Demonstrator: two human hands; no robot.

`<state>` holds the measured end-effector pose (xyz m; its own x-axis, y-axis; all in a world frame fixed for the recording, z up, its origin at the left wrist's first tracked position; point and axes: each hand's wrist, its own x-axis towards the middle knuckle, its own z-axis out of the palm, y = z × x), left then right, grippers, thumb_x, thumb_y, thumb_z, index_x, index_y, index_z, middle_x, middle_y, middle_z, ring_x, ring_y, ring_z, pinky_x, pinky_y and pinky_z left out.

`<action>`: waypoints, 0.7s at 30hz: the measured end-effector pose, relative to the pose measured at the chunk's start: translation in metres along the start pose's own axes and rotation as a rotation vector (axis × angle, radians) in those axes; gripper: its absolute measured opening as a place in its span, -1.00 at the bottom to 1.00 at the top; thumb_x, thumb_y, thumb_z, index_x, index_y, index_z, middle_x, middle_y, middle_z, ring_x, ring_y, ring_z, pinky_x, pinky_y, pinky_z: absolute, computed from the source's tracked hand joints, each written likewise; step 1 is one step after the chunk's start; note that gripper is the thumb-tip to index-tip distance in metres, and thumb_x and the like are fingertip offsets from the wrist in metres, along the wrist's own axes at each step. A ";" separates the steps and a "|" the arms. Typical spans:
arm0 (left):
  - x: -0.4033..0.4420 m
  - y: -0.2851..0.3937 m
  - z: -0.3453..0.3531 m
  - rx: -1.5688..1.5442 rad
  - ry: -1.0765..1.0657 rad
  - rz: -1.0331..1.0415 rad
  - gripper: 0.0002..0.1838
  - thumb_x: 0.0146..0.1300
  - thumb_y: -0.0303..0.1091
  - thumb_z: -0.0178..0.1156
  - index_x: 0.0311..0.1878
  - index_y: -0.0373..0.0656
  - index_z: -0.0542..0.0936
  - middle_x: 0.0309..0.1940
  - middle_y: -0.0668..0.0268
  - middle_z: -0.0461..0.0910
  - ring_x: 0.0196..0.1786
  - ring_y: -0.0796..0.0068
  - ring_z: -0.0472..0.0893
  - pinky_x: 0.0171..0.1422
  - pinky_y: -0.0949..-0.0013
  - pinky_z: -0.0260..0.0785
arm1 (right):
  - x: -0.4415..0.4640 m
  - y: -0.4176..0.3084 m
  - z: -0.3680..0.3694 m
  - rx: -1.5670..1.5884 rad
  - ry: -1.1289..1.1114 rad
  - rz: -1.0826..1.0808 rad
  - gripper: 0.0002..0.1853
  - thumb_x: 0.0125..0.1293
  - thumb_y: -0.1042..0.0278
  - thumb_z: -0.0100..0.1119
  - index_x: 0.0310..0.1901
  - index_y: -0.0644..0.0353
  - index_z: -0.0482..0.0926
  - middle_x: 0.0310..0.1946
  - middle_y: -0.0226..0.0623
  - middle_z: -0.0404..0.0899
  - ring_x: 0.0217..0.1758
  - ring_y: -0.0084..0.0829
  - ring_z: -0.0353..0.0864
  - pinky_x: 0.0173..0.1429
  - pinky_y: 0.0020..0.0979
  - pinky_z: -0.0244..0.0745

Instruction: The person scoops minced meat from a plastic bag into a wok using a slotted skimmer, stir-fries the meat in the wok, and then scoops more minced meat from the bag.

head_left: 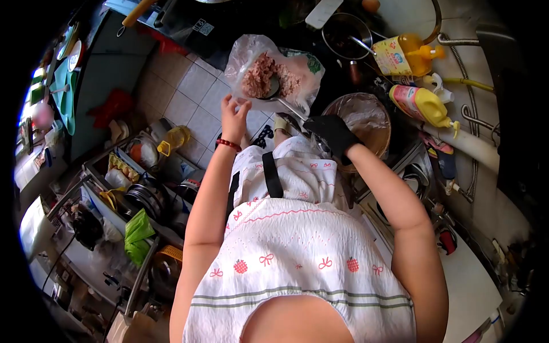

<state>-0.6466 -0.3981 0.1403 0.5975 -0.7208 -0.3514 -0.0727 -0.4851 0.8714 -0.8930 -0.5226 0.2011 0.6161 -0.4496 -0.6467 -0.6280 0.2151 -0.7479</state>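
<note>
A clear plastic bag (240, 54) is spread open, with pink minced meat (260, 74) in it. My right hand (331, 134), in a black glove, grips the handle of a metal spoon (291, 107). The spoon's round bowl rests in the meat. My left hand (233, 123) is bare, with a red bead bracelet at the wrist. Its fingers are curled but apart, close to the bag's near left edge; whether they touch the plastic is unclear. Close to my right hand stands a large round bowl (374, 117) lined or covered with clear plastic.
A pot (354, 28) with a utensil in it sits at the back right, near an oil bottle (403, 54) and a yellow pump bottle (420, 106). Leftward are a crowded rack (137, 268) and another oil bottle (176, 138) over the tiled floor (200, 86).
</note>
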 end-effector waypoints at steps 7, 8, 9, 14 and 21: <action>0.002 0.027 -0.001 0.109 -0.241 0.273 -0.85 0.15 -0.41 0.17 -0.30 -0.31 0.55 0.34 0.12 0.17 0.31 0.08 0.29 0.32 0.21 0.18 | -0.002 -0.002 0.016 -0.200 0.098 -0.034 -0.70 0.25 0.16 -0.02 -0.13 0.15 0.54 -0.33 -0.03 0.59 -0.25 -0.10 0.59 -0.16 -0.23 0.46; 0.001 0.030 0.002 0.089 -0.250 0.275 -0.85 0.17 -0.39 0.16 -0.29 -0.31 0.54 0.34 0.12 0.18 0.28 0.14 0.32 0.28 0.25 0.22 | 0.006 0.003 0.018 -0.050 0.043 -0.028 -0.70 0.25 0.16 -0.01 -0.12 0.15 0.54 -0.33 -0.04 0.59 -0.25 -0.11 0.59 -0.16 -0.25 0.46; 0.001 0.033 0.006 0.069 -0.256 0.276 -0.84 0.19 -0.38 0.14 -0.28 -0.30 0.54 0.33 0.12 0.19 0.25 0.19 0.35 0.24 0.28 0.25 | 0.019 0.025 0.025 0.068 -0.035 -0.002 -0.70 0.25 0.18 0.03 -0.09 0.17 0.54 -0.32 -0.06 0.60 -0.29 -0.15 0.59 -0.17 -0.29 0.45; 0.000 0.033 0.004 0.077 -0.211 0.196 -0.83 0.22 -0.37 0.14 -0.29 -0.32 0.52 0.31 0.13 0.20 0.17 0.22 0.43 0.18 0.30 0.32 | 0.029 0.052 0.051 -0.270 0.320 -0.481 -0.73 0.24 0.26 0.07 -0.12 0.25 0.51 -0.22 0.03 0.53 -0.22 -0.04 0.52 -0.11 -0.24 0.42; -0.004 0.059 -0.009 0.403 0.201 0.423 -0.33 -0.11 -0.27 0.40 0.08 -0.22 0.33 0.26 0.03 0.18 0.23 0.01 0.30 0.22 0.18 0.26 | -0.013 0.033 0.053 -0.157 0.247 -0.176 -0.76 0.25 0.25 0.04 -0.13 0.18 0.48 -0.31 0.01 0.52 -0.24 0.01 0.54 -0.19 -0.15 0.43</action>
<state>-0.6459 -0.4192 0.1963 0.5868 -0.8034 0.1014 -0.6089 -0.3552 0.7093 -0.8963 -0.4633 0.1769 0.6001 -0.6686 -0.4392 -0.5995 -0.0124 -0.8003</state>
